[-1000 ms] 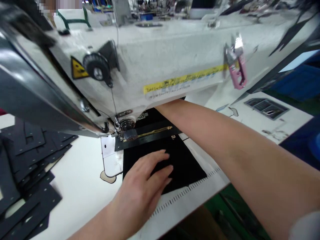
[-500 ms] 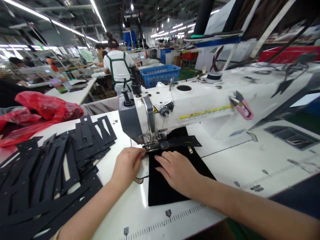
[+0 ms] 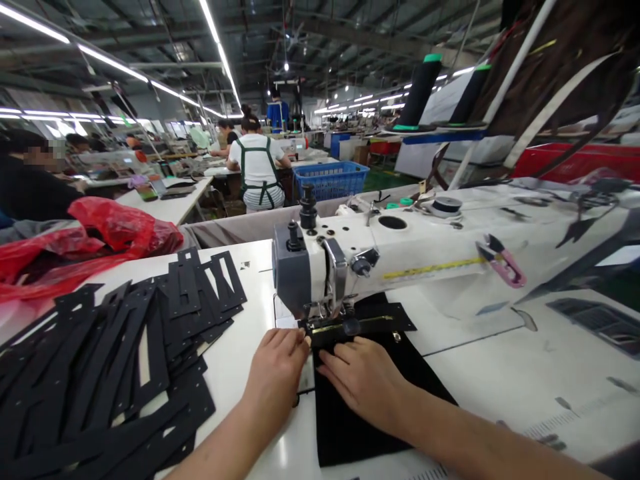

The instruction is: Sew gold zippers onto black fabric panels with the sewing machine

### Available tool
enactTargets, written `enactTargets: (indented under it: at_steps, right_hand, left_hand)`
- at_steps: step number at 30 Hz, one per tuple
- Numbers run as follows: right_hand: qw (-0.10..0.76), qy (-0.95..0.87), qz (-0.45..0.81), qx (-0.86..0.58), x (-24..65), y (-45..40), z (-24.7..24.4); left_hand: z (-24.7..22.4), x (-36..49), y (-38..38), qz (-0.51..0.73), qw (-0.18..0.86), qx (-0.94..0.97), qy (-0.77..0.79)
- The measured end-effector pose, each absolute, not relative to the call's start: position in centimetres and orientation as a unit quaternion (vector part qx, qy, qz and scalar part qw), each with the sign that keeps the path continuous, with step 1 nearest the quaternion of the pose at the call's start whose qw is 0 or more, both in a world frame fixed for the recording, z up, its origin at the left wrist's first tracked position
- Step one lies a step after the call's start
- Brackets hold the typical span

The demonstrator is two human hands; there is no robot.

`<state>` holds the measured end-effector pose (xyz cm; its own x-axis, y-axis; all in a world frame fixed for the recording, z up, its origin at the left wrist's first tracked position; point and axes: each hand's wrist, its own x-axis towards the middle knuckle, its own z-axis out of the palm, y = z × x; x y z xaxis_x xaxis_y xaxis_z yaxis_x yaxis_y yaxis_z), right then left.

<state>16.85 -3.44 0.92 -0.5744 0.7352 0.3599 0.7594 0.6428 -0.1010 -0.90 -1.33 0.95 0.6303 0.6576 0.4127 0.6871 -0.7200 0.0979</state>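
Observation:
A zipper [image 3: 325, 329] with gold-coloured teeth and a black strip around it lies beneath the presser foot of the white sewing machine [image 3: 430, 267]. Its left end is pinched between the thumb and fingers of my left hand [image 3: 279, 365]. Under the strip spreads a black fabric panel [image 3: 350, 433], reaching toward the table's front edge. My right hand [image 3: 367, 377] rests on that panel with its fingers stretched out, just below the zipper. Near the strip's right end sits a small metal zipper pull [image 3: 397, 337]. The needle point cannot be made out.
Many black cut-out strips [image 3: 100, 360] are heaped on the left of the white table [image 3: 240, 373], before a red plastic bag [image 3: 125, 230]. Pink-handled thread snips [image 3: 505, 263] lie on the machine arm. Behind are a blue basket [image 3: 330, 179] and a seated person [image 3: 257, 163].
The camera view has tilted up, so the table scene sits lower and farther right. More of the zipper's gold teeth show. Both hands keep their places at the zipper and panel.

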Motion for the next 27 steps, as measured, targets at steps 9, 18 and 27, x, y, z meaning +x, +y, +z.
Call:
enactTargets:
  at_steps: [9,18,27]
  right_hand:
    - [0.240,-0.876,-0.004,-0.419,17.5,-1.6,-0.3]
    - [0.247,-0.881,0.015,-0.403,18.1,-1.0,0.3]
    - [0.238,-0.890,-0.032,-0.387,18.4,-0.8,-0.2]
  left_hand:
    - [0.2,-0.2,-1.7,-0.209,0.124,-0.899,-0.365]
    - [-0.2,0.0,-1.3,-0.222,0.153,-0.894,-0.357]
    - [0.5,0.3,-1.6,-0.211,0.153,-0.894,-0.363]
